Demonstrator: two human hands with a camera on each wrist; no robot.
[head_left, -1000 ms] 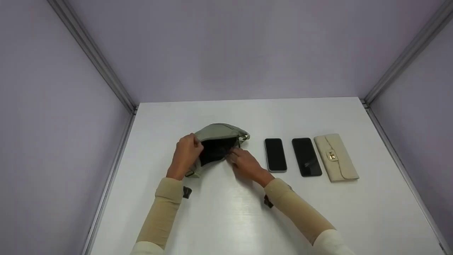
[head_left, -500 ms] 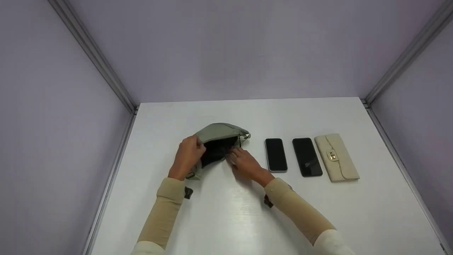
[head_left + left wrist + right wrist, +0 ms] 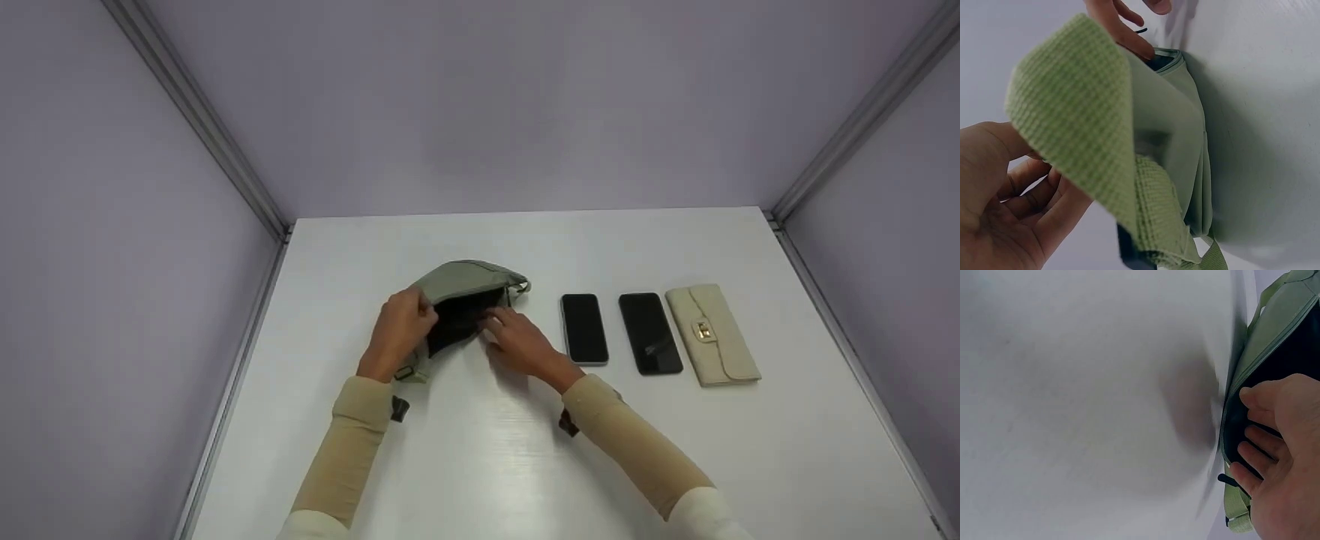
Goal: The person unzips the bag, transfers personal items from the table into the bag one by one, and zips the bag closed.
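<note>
Booth of pale lilac walls with metal corner rails; white table (image 3: 675, 457) fills the floor of the view.

Green fabric pouch (image 3: 461, 281) lies left of centre on the table, mouth gaping toward the person, dark lining showing. To its right, in a row and well apart from it: a cream wallet (image 3: 712, 334) with a gold clasp at the far end, a larger black phone (image 3: 649, 332) beside that, then a smaller black phone (image 3: 583, 328) nearest the pouch.

Risks, as a judgement: the pouch is soft and only propped open by the hands. If the upper flap slips from the grip, the mouth would likely collapse shut. The smaller phone sits near the right forearm; a sideways sweep of that arm could knock it out of the row.

Left hand (image 3: 397, 330) grips the left end of the pouch, fingers curled around the upper flap and lifting it; the left wrist view shows the textured fabric folded over the fingers (image 3: 1044, 202).

Right hand (image 3: 517, 341) rests at the lower lip of the opening, fingers loosely extended, fingertips (image 3: 1252, 398) touching the zip edge by the dark lining. It grasps nothing.
</note>
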